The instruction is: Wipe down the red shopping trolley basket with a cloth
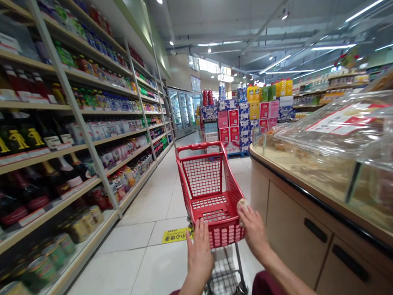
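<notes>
A red plastic shopping cart (pixel 206 172) with a grid-walled basket stands straight in front of me, its basket bare inside. My left hand (pixel 199 249) lies against the near left corner of the basket, fingers stretched out and close together, holding nothing that I can see. At the near right corner my right hand (pixel 252 225) has its fingers bent around a small crumpled whitish cloth (pixel 242 205), pressed to the basket's rim. Part of the cloth is hidden by the fingers. Below the basket, the cart's metal frame and wheels show between my knees.
Shelves (pixel 87 130) of bottles and cans line the left side. Close on the right stands a wooden counter (pixel 295 230) with plastic-covered goods. Stacked drink boxes (pixel 229 126) rise ahead, with glass-door fridges (pixel 180 107) behind. A yellow sticker (pixel 175 235) marks the tiled floor.
</notes>
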The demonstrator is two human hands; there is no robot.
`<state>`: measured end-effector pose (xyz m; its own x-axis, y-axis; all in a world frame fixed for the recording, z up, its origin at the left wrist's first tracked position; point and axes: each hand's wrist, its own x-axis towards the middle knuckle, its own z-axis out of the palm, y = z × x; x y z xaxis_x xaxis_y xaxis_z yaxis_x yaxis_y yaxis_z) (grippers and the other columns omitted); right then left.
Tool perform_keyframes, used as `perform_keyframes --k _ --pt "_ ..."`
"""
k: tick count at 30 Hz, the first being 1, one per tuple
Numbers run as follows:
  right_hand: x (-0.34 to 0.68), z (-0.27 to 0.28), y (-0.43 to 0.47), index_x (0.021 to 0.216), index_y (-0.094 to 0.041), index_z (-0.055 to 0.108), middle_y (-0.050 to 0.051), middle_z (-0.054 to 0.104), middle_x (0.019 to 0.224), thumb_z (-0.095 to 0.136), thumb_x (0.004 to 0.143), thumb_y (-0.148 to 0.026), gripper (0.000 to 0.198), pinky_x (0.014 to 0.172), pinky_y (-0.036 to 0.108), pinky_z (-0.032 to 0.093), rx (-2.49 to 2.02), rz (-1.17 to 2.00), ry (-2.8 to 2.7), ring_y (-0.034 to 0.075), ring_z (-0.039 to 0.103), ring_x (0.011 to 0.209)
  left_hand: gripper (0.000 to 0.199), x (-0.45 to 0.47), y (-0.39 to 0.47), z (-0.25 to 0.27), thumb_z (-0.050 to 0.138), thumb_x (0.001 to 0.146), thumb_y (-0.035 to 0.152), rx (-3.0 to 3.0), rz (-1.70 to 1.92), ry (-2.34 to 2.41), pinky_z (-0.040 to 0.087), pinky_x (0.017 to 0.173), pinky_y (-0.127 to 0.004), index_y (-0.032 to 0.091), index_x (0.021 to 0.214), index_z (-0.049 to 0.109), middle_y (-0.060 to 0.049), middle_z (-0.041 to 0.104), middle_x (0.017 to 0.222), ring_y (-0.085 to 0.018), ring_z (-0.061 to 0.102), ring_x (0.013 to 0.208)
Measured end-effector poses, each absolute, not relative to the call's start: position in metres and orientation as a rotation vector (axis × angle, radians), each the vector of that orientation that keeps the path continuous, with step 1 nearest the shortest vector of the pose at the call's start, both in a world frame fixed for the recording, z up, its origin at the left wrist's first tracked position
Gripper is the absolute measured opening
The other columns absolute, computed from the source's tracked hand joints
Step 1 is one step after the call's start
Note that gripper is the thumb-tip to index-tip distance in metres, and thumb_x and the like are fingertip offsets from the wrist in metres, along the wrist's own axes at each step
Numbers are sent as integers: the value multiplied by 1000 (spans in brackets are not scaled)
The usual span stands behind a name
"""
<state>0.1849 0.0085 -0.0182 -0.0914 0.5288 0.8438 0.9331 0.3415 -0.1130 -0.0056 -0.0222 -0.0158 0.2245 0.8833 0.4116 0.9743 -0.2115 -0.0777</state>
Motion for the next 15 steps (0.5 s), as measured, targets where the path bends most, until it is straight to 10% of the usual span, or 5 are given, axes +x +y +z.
perform_keyframes --k 15 --pt "153 -28 -1 116 -22 50 4 54 118 32 80 -4 44 95 40 34 -1122 -529 -1883 17 33 122 72 -8 -17 -7 30 63 1 -2213 -347 -1821 13 103 -53 14 132 19 -6 21 140 -21 14 129"
